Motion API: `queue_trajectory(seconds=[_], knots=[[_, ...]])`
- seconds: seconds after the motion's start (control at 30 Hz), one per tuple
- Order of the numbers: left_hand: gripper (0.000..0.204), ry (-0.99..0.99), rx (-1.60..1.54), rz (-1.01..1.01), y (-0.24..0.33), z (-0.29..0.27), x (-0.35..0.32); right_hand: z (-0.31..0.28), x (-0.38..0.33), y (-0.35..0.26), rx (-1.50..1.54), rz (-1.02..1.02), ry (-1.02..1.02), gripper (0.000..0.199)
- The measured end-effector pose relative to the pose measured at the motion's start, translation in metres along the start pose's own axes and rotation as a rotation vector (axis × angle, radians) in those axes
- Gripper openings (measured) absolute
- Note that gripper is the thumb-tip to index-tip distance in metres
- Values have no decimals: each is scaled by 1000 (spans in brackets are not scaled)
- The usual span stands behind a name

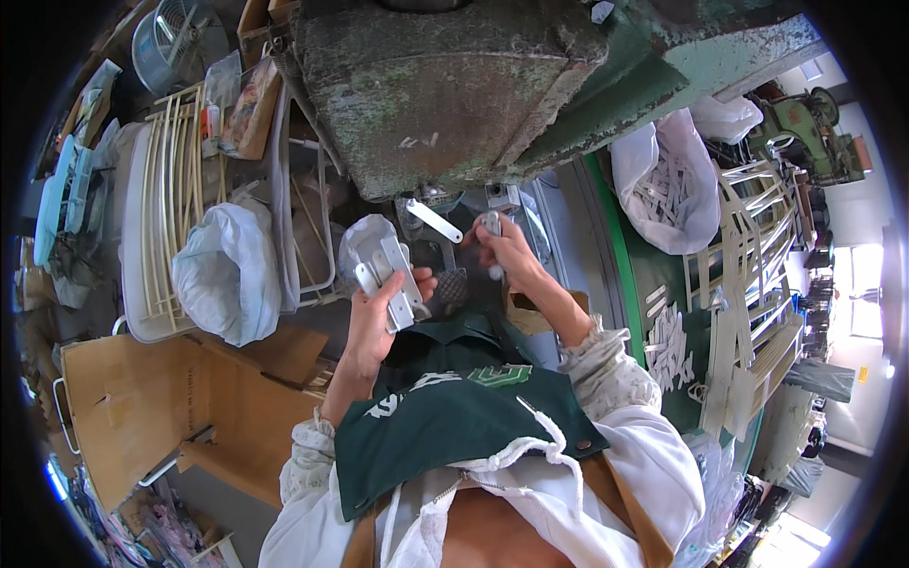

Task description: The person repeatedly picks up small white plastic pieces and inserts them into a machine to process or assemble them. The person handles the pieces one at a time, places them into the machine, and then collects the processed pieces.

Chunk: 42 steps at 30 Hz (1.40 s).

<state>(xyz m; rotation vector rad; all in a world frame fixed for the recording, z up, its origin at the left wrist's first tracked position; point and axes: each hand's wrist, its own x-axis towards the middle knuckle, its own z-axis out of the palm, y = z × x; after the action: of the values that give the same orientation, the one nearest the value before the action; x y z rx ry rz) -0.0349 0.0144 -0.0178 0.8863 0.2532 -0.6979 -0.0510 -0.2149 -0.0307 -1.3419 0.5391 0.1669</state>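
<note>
My left hand (383, 301) is closed around several flat white metal strips (391, 270) with rounded ends and small holes, fanned out. My right hand (511, 257) is raised just right of the middle, its fingers curled around a small grey metal piece (491, 223) whose full shape is hidden. Beside its fingertips lies the lower end of another white strip (434, 221), which slants up to the left under the machine head (445, 104). Whether the fingers touch that strip, I cannot tell.
The worn green machine fills the top. To the left stand a white plastic sack (227, 275) and an open cardboard box (142, 407). On the right, a green table (644, 270) carries a bag of strips (696, 222), loose strips (668, 346) and stacked pale frames (748, 312).
</note>
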Motion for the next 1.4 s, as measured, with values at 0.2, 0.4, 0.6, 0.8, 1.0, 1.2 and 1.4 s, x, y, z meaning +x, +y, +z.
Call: queue_trajectory(seconds=[0.2, 0.4, 0.6, 0.8, 1.0, 1.2, 1.4], knots=[[25, 109, 197, -15, -10, 1, -10, -14, 144, 29, -1114, -662, 35, 10], [25, 113, 214, 68, 7, 9, -17, -12, 166, 31, -1238, -598, -58, 11], [21, 104, 238, 188, 22, 11, -21, -9, 160, 22, -1206, -581, -79, 13], [25, 176, 450, 187, 35, 17, -5, -9, 112, -9, -790, -441, -115, 16], [30, 157, 558, 196, 39, 17, 7, 34, 49, -50, -239, -434, -228, 19], [32, 186, 539, 195, 37, 16, 7, 35, 48, -48, -239, -298, -247, 20], [31, 192, 599, 185, 36, 15, 5, 47, 52, -47, -350, -578, -129, 24]])
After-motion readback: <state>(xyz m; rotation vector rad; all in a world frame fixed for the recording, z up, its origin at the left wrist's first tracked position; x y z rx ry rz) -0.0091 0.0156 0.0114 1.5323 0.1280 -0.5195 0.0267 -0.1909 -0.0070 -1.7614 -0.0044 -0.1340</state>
